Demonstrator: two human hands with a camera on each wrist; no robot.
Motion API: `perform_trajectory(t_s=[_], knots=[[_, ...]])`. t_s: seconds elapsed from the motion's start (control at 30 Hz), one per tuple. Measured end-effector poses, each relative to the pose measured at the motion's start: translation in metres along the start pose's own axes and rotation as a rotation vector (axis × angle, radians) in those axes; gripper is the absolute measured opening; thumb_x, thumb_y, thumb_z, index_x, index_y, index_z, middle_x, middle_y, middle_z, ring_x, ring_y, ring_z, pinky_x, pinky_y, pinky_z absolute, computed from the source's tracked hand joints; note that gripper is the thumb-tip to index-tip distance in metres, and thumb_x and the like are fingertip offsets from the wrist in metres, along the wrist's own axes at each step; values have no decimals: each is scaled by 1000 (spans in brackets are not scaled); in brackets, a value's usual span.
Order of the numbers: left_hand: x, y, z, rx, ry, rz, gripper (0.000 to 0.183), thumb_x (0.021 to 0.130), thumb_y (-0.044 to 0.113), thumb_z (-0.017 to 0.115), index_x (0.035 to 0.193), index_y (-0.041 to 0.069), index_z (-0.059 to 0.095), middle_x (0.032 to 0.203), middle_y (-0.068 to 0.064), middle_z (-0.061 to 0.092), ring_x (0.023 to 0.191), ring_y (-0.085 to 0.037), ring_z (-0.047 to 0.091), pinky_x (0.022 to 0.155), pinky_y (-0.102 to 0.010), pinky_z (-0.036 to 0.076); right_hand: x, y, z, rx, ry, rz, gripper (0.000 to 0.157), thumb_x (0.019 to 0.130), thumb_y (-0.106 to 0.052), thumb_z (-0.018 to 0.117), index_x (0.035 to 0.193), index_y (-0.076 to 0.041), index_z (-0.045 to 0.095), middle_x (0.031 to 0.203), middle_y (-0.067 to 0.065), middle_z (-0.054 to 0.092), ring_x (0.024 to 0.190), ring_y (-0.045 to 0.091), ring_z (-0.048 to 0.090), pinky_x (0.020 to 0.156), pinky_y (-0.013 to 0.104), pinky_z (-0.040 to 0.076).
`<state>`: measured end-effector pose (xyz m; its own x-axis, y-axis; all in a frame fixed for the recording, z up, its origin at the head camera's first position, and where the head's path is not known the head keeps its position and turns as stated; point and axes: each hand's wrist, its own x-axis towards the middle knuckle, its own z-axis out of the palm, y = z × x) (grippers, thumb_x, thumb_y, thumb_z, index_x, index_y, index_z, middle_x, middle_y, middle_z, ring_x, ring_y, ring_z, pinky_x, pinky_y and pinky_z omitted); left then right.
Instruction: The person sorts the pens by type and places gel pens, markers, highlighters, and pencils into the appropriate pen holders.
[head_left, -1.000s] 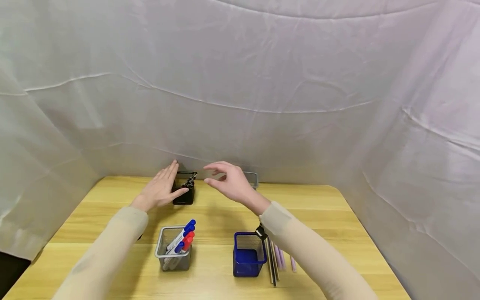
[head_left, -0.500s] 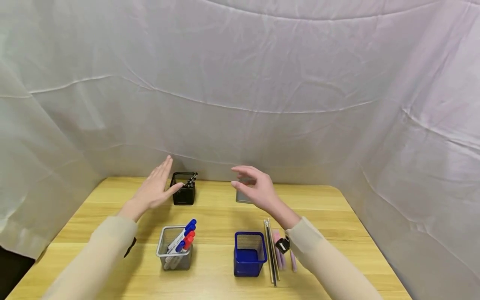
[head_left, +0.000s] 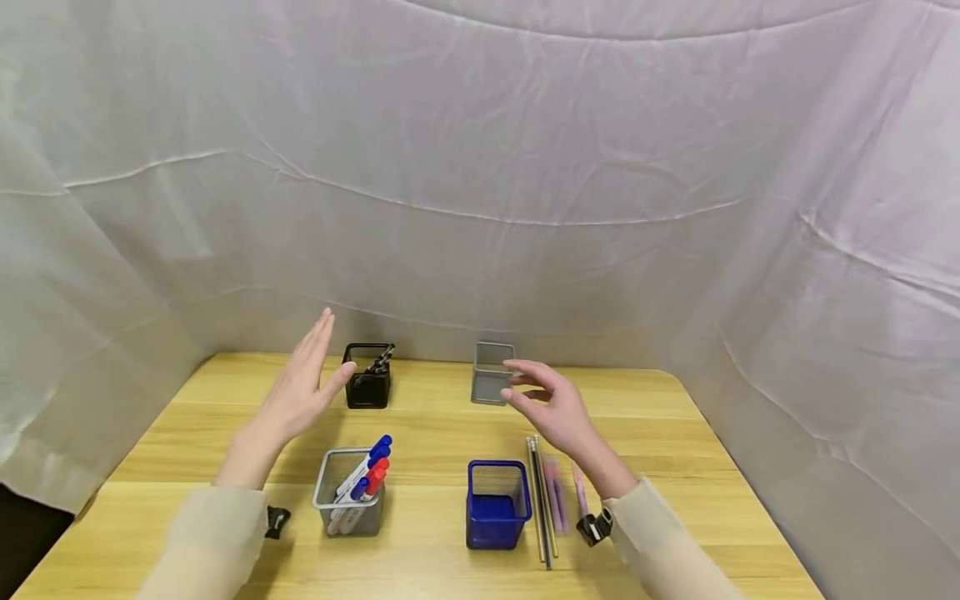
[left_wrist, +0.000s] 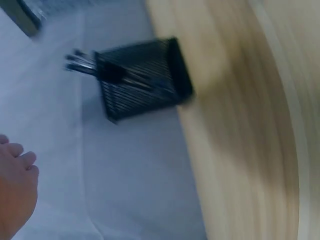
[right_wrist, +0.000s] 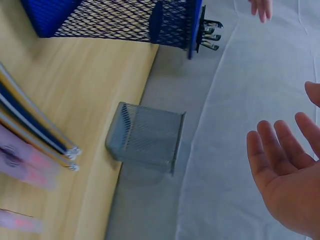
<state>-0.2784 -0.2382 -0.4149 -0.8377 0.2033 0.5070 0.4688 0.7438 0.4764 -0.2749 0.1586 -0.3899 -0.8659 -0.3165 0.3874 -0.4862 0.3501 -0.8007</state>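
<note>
My left hand [head_left: 300,387] hovers with straight fingers, thumb spread, just left of the black mesh pen holder [head_left: 368,392], which has several dark pens leaning in it. In the left wrist view the holder [left_wrist: 142,82] is blurred, the hand [left_wrist: 17,185] at the lower left. Nothing is in my right hand [head_left: 555,412], its fingers loosely bent in front of the grey mesh holder [head_left: 491,387] at the back. That hand [right_wrist: 292,175] appears open in the right wrist view, beside the grey holder [right_wrist: 147,135]. Nearer me stands a blue mesh holder [head_left: 492,533].
A silver mesh holder [head_left: 352,521] with several blue- and red-capped markers [head_left: 365,483] stands at the front left. Right of the blue holder lie several pencils [head_left: 542,508] and some pink-purple sticks [head_left: 557,500]. Light cloth [head_left: 480,167] hangs behind the wooden table [head_left: 427,442].
My left hand has drawn back leftward from the black holder. My right hand has moved right and nearer me from the back middle, uncovering the grey holder. The holders have stayed in place.
</note>
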Motion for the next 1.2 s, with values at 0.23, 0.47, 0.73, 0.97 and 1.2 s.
perform_trajectory(t_s=[0.23, 0.47, 0.73, 0.97, 1.2], knots=[[-11, 31, 3, 10, 51, 39, 84, 108, 42, 53, 168, 8, 5, 175, -8, 4, 159, -38, 11, 127, -58, 15, -17, 19, -8, 10, 66, 12, 42, 98, -13, 75, 138, -8, 67, 140, 13, 64, 121, 34, 66, 101, 51, 56], [-21, 67, 8, 43, 32, 60, 89, 105, 46, 57, 168, 11, 5, 175, -5, 3, 161, -32, 9, 130, -50, 12, -33, 38, -19, -21, 132, 71, 44, 97, -11, 75, 140, -8, 65, 141, 16, 64, 120, 38, 66, 100, 43, 57], [-32, 110, 19, 118, 15, 126, 93, 103, 53, 56, 168, 7, 8, 175, -7, 2, 161, -30, 8, 131, -46, 11, -47, 63, -31, -101, 100, 181, 51, 98, -14, 73, 146, -3, 58, 148, 20, 57, 124, 40, 62, 103, 53, 54], [-37, 142, 35, 175, -40, 200, 98, 102, 61, 53, 167, 8, 3, 175, -10, 2, 161, -28, 5, 130, -47, 10, -52, 80, -40, -171, -6, 295, 58, 100, -26, 72, 150, -4, 52, 152, 22, 52, 126, 42, 61, 100, 53, 56], [-44, 170, 64, 175, -123, 272, 96, 103, 64, 46, 167, 6, 4, 175, -9, -1, 160, -29, 9, 129, -48, 16, -57, 92, -47, -200, -89, 399, 58, 99, -25, 72, 148, -1, 54, 149, 23, 55, 121, 39, 63, 96, 50, 58]])
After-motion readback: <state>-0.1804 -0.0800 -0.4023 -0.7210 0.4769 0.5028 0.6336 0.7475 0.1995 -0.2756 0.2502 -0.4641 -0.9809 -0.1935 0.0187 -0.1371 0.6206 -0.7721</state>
